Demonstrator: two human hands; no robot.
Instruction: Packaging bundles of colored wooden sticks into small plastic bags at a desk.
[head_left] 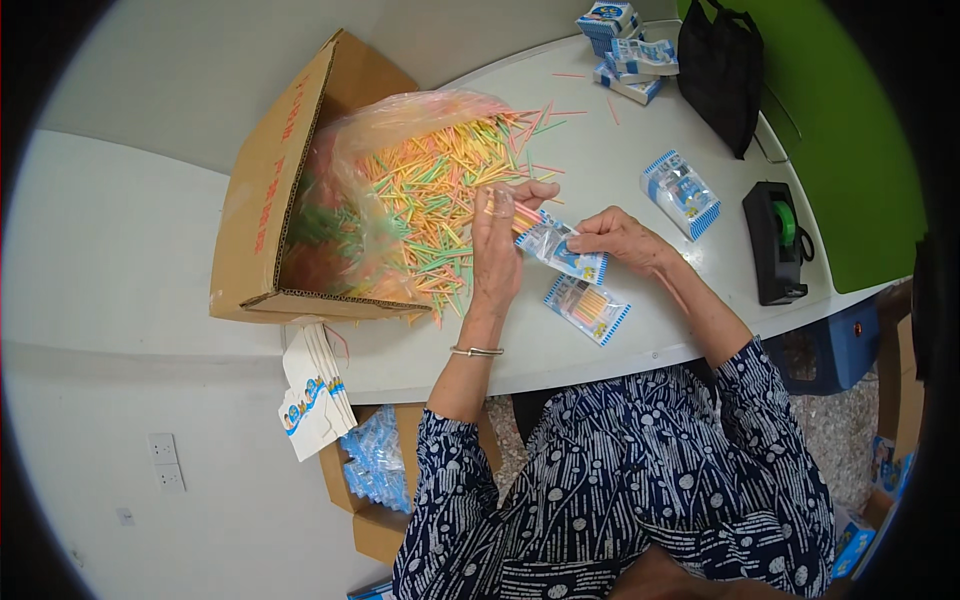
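My left hand [492, 240] is closed around a small bunch of thin pastel sticks [526, 218], pink and yellow ones among them. The sticks' lower ends are at the mouth of a clear-and-blue plastic packet [566, 250]; how far inside they are I cannot tell. My right hand [622, 238] pinches the packet's right side between thumb and fingers. Just below lies another packet [588, 308] with sticks showing through it. Left of my hands, a heap of pink, yellow, orange and green sticks [430, 190] spills from a clear plastic bag [375, 130].
The bag comes out of a tipped cardboard box [262, 200]. To the right lie a blue-and-white packet [680, 193] and a black tape dispenser [775, 245]. A black bag [720, 75] and stacked packets [630, 60] are at the back. Blue wrappers [378, 460] fill a carton below the table.
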